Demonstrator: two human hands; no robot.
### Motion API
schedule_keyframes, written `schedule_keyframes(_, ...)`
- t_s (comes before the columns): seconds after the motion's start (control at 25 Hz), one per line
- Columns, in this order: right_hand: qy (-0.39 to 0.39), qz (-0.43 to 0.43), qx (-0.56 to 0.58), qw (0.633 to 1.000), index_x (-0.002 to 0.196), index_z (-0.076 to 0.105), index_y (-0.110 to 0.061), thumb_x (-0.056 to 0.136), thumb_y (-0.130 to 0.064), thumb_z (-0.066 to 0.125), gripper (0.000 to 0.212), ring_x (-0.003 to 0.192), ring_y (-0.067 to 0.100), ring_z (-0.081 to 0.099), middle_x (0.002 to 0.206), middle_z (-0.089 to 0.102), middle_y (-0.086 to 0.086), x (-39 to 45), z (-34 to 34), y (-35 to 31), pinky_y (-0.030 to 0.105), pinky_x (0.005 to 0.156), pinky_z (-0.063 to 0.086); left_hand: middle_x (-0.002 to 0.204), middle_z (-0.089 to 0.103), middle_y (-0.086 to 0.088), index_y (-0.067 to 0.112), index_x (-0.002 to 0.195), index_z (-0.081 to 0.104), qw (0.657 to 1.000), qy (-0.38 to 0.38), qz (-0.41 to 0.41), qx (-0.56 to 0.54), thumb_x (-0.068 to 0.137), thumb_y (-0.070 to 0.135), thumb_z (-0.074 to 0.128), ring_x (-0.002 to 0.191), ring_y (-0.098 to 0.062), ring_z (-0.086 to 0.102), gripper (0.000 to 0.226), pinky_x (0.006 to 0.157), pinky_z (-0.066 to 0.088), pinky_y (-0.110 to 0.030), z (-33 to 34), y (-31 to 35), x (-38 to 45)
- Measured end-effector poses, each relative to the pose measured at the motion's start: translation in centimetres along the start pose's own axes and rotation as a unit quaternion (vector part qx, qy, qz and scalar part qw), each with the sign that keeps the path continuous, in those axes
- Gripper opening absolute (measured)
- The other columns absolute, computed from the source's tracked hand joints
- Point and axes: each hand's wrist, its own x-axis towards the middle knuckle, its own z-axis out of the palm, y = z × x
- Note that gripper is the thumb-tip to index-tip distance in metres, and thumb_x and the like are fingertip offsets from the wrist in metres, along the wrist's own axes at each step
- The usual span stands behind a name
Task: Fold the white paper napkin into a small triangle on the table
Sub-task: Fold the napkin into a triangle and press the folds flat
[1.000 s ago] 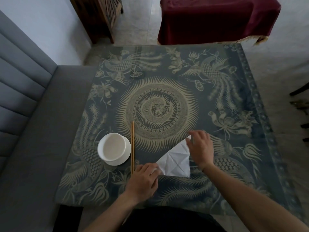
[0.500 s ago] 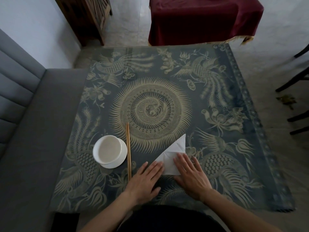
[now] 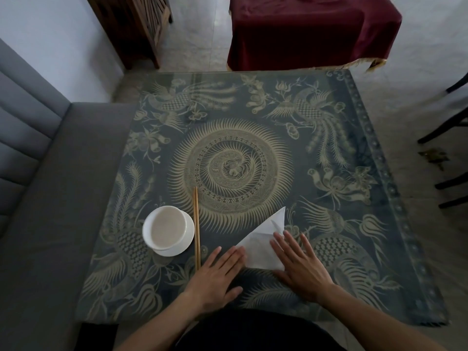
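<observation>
The white paper napkin (image 3: 263,243) lies flat on the table (image 3: 329,188) near its front edge, folded into a triangle with one tip pointing up and right. My left hand (image 3: 217,272) rests palm down, fingers spread, with its fingertips at the napkin's left corner. My right hand (image 3: 301,267) lies flat with fingers apart over the napkin's lower right edge and hides that corner. Neither hand grips anything.
A white bowl on a saucer (image 3: 168,230) stands left of the napkin, with a pair of wooden chopsticks (image 3: 196,226) lying beside it. A grey sofa (image 3: 38,198) runs along the left. A dark red covered table (image 3: 311,29) stands beyond the far edge, chair legs (image 3: 445,127) at right.
A second ago my hands pinched the napkin's corners while it was a wider shape. It has since been folded into a triangle and both hands now press flat on it.
</observation>
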Motion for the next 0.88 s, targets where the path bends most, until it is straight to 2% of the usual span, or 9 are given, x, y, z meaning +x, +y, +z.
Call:
schedule_keyframes(0.16, 0.03, 0.027, 0.036, 0.999, 0.153, 0.018, -0.007, 0.101, -0.046, 0.031, 0.066, 0.148, 0.026, 0.005, 0.161, 0.012, 0.011, 3.3, -1.4, -2.1, 0.046, 0.116, 0.007, 0.164, -0.011, -0.002, 0.016, 0.155, -0.006, 0.999, 0.047, -0.004, -0.008, 0.101, 0.055, 0.019, 0.149, -0.015, -0.016, 0.071, 0.12, -0.007, -0.041, -0.9, 0.8, 2.4)
schedule_keyframes(0.28, 0.034, 0.006, 0.023, 0.999, 0.149, 0.03, -0.003, 0.098, -0.032, 0.042, 0.06, 0.145, 0.031, 0.021, 0.157, 0.024, 0.016, 4.9, -1.6, -3.5, 0.049, 0.118, 0.021, 0.164, -0.005, -0.003, 0.013, 0.156, 0.001, 0.999, 0.046, -0.016, -0.02, 0.102, 0.054, 0.022, 0.15, -0.018, -0.01, 0.071, 0.119, -0.003, -0.039, -0.6, 1.0, 3.3)
schedule_keyframes(0.36, 0.03, 0.007, 0.028, 0.999, 0.148, 0.031, -0.001, 0.098, -0.032, 0.034, 0.059, 0.145, 0.031, 0.022, 0.157, 0.025, 0.017, 5.4, -1.3, -3.8, 0.05, 0.115, 0.027, 0.164, 0.0, -0.003, 0.013, 0.156, 0.005, 0.998, 0.048, -0.037, -0.029, 0.101, 0.054, 0.026, 0.15, -0.02, -0.001, 0.071, 0.117, 0.002, -0.038, 0.2, 1.0, 3.1)
schedule_keyframes(0.52, 0.013, 0.041, 0.065, 0.997, 0.152, 0.022, -0.006, 0.099, -0.048, 0.026, 0.068, 0.147, 0.027, 0.014, 0.16, 0.013, 0.01, 5.4, -0.4, -3.2, 0.051, 0.115, 0.012, 0.162, 0.019, -0.007, 0.009, 0.154, 0.021, 0.997, 0.038, -0.059, -0.019, 0.099, 0.054, 0.034, 0.149, -0.024, 0.014, 0.072, 0.114, 0.011, -0.043, 1.2, 1.2, 2.8)
schedule_keyframes(0.68, 0.001, 0.108, 0.066, 0.992, 0.155, 0.001, -0.014, 0.096, -0.065, 0.016, 0.079, 0.148, 0.02, -0.012, 0.162, -0.008, 0.002, 5.6, 0.4, 0.2, 0.05, 0.117, -0.003, 0.163, 0.015, -0.008, 0.009, 0.154, 0.021, 0.998, 0.038, -0.05, -0.008, 0.098, 0.056, 0.034, 0.149, -0.025, 0.014, 0.074, 0.113, 0.011, -0.047, 1.2, 0.9, 2.8)
schedule_keyframes(0.8, -0.004, 0.152, 0.039, 0.988, 0.155, -0.003, -0.017, 0.095, -0.066, 0.009, 0.078, 0.147, 0.02, -0.018, 0.163, -0.007, -0.002, 6.1, 0.2, 3.2, 0.05, 0.117, -0.01, 0.163, 0.013, -0.008, 0.009, 0.155, 0.019, 0.998, 0.043, -0.051, -0.007, 0.098, 0.056, 0.034, 0.15, -0.023, 0.011, 0.075, 0.114, 0.009, -0.047, 1.1, 0.9, 2.6)
schedule_keyframes(0.88, -0.005, 0.149, 0.023, 0.989, 0.155, -0.003, -0.019, 0.096, -0.064, 0.006, 0.074, 0.147, 0.021, -0.018, 0.163, -0.004, -0.004, 6.2, 0.1, 4.2, 0.051, 0.117, -0.012, 0.163, 0.014, -0.008, 0.009, 0.155, 0.02, 0.998, 0.04, -0.051, -0.004, 0.098, 0.057, 0.035, 0.149, -0.024, 0.013, 0.076, 0.113, 0.01, -0.047, 0.9, 1.0, 2.6)
